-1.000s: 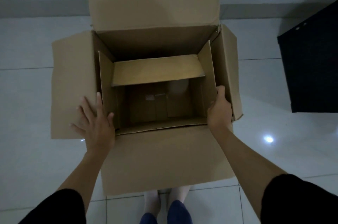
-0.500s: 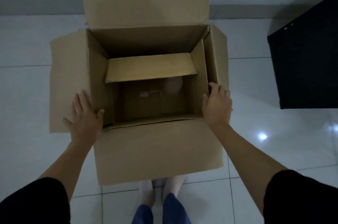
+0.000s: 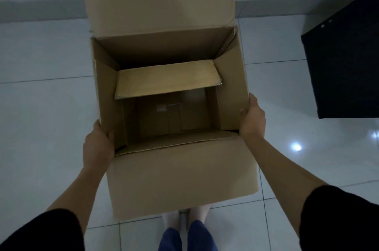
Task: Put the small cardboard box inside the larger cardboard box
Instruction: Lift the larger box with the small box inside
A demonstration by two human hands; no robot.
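Head view: seen from above, the large brown cardboard box (image 3: pixel 180 181) with open top, standing on the pale glossy tiled floor (image 3: pixel 45 107), far flap raised, near flap hanging down toward the feet. Inside it, the smaller brown cardboard box (image 3: pixel 164 119), open-topped too, seated low between the large box's walls, its far flap (image 3: pixel 167 79) folded inward over part of its own dim cavity, its side flaps standing up against the large box's inner walls. By the look of it, main step done: small box already within the larger one and apparently resting on the bottom, though contact down there too dark to confirm. Left to do, at most, letting go or closing flaps. Left hand (image 3: pixel 98 146) wrapped around the near-left top corner of the large box, thumb hooked over the rim to the inside, fingers out of sight on the outer wall; grip closed on cardboard. Right hand (image 3: pixel 253 120) likewise clamped on the right wall's upper edge, thumb tip just inside, fingers curled round outside. Neither hand touching the small box. Off to the right, well apart, a black boxy cabinet (image 3: pixel 344 66).
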